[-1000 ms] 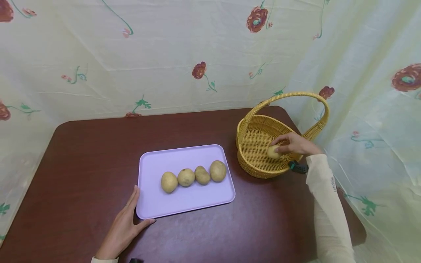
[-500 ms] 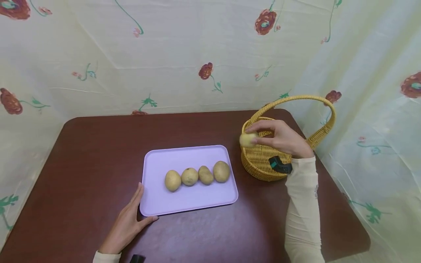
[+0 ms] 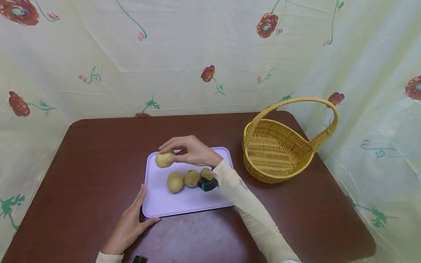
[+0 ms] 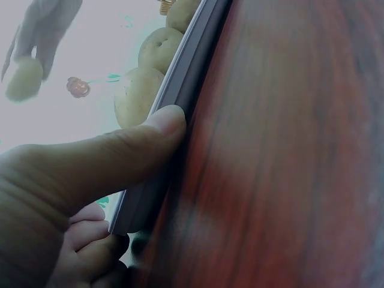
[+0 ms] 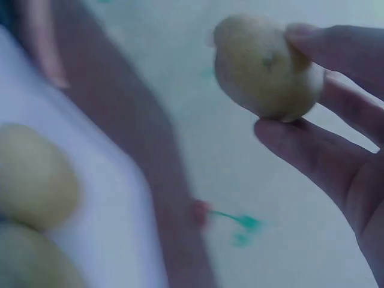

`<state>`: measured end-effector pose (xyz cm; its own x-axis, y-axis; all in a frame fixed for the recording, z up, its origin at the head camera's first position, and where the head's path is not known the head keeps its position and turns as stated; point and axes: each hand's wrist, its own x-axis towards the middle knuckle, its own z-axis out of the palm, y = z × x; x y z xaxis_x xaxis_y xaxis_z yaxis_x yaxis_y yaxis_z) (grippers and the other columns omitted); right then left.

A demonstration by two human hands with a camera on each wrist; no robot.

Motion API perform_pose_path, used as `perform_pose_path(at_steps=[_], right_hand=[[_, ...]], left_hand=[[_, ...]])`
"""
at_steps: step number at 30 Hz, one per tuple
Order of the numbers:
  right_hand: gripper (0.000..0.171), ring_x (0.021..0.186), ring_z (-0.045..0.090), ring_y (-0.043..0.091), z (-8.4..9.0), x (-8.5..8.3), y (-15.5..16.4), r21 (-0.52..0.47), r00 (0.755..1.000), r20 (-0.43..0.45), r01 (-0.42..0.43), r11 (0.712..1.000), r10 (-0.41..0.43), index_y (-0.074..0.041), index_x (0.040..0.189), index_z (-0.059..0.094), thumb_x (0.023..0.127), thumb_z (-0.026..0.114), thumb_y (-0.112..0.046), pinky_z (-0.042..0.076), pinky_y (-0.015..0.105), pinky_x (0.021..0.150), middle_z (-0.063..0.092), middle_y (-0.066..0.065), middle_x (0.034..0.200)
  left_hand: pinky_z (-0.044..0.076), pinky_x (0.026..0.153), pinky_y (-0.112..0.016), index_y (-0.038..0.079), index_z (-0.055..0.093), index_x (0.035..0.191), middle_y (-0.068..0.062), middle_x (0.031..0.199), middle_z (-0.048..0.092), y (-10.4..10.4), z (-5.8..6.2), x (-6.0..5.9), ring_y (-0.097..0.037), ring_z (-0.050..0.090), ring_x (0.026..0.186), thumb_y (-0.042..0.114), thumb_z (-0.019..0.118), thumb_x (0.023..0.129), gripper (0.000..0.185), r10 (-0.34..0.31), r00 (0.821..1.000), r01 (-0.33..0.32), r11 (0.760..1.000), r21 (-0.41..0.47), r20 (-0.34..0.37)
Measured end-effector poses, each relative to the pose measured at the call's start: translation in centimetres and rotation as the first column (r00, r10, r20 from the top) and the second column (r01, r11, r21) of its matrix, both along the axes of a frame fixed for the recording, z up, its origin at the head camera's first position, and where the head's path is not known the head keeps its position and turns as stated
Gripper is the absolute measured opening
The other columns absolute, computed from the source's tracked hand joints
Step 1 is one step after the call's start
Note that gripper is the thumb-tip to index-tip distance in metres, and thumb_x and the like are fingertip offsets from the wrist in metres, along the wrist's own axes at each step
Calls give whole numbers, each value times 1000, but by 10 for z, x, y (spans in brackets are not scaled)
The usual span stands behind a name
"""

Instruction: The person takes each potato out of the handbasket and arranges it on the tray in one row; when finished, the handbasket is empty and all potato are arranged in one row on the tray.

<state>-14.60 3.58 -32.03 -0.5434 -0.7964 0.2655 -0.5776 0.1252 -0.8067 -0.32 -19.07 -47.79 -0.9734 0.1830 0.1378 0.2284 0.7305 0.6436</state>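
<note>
My right hand (image 3: 194, 151) pinches a round, pale yellow potato (image 3: 163, 159) between thumb and fingers, held over the back left part of the lilac tray (image 3: 184, 210). In the right wrist view that potato (image 5: 264, 69) shows a small dark spot. A row of potatoes lies on the tray: one at left (image 3: 175, 182), one beside it (image 3: 192, 178), and another (image 3: 206, 173) partly behind the wrist strap. The right forearm hides the row's right end. My left hand (image 3: 128, 224) rests at the tray's front left corner, fingers along its left side, thumb (image 4: 165, 120) touching the front edge.
A yellow wicker basket (image 3: 250, 168) with a tall arched handle stands at the right of the dark brown table (image 3: 98, 157), with no potato showing in it. A floral curtain (image 3: 171, 54) hangs behind the table and along its sides.
My right hand has lifted the potato out of the basket and carried it left, over the tray. The left hand has stayed at the tray's corner. The head view has shifted slightly.
</note>
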Motion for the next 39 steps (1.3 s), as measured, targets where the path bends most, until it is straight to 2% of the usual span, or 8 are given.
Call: perform_pose_path(at_steps=[6, 9, 11, 15, 24, 32, 39], right_hand=[[29, 99, 49, -4, -66, -4, -36, 168, 998, 59, -47, 985, 37, -10, 107, 64, 78, 66, -9, 44, 13, 75, 59, -3, 111], [27, 97, 48, -7, -86, -3, -43, 234, 996, 65, -67, 970, 53, -14, 106, 64, 79, 66, -10, 42, 11, 77, 59, -8, 108], [26, 96, 48, -8, -94, -3, -46, 267, 997, 40, -77, 961, 68, -15, 104, 65, 79, 66, -11, 41, 11, 79, 60, -11, 105], [24, 92, 49, -8, -101, -2, -48, 334, 995, -4, -89, 938, 96, -16, 103, 65, 79, 66, -12, 39, 12, 82, 60, -12, 101], [28, 85, 50, -3, -107, 0, -52, 429, 991, -30, -104, 897, 129, -18, 109, 63, 81, 64, -16, 38, 10, 79, 59, -13, 101], [33, 85, 51, -5, -110, -2, -50, 445, 993, -57, -66, 893, 102, -20, 113, 60, 80, 64, -23, 38, 11, 79, 58, -14, 100], [36, 85, 53, -4, -108, -3, -51, 447, 994, -51, -64, 892, 96, -19, 115, 59, 80, 65, -24, 38, 11, 78, 58, -13, 101]], left_hand=[[5, 90, 1, 11, 14, 143, -12, 146, 19, 0, -1, 1, -29, 29, 127, 38, 77, 62, 105, -2, 1000, 2, 1000, 4, -2], [5, 90, 1, 11, 14, 142, -13, 145, 20, 0, -1, 2, -29, 29, 126, 36, 78, 62, 106, -2, 1000, 2, 1000, 9, -6], [6, 90, 1, 11, 14, 142, -13, 145, 20, 0, 0, 2, -29, 30, 126, 35, 78, 62, 106, -2, 1000, 2, 1000, 10, -12], [6, 91, 1, 10, 15, 142, -15, 144, 21, 1, 1, 3, -28, 29, 127, 34, 78, 62, 105, -5, 1000, 6, 1000, 17, -26], [6, 91, 1, 9, 15, 142, -14, 145, 20, 0, 0, 2, -26, 27, 128, 34, 78, 63, 104, -10, 1000, 11, 1000, 19, -19], [6, 91, 1, 8, 18, 141, -15, 144, 24, 2, 1, 2, -28, 31, 125, 33, 79, 61, 104, -1, 998, 2, 1000, 16, -57], [6, 90, 1, 8, 18, 142, -14, 144, 23, 1, 3, 2, -28, 32, 125, 33, 79, 60, 105, 2, 999, -2, 1000, 10, -40]])
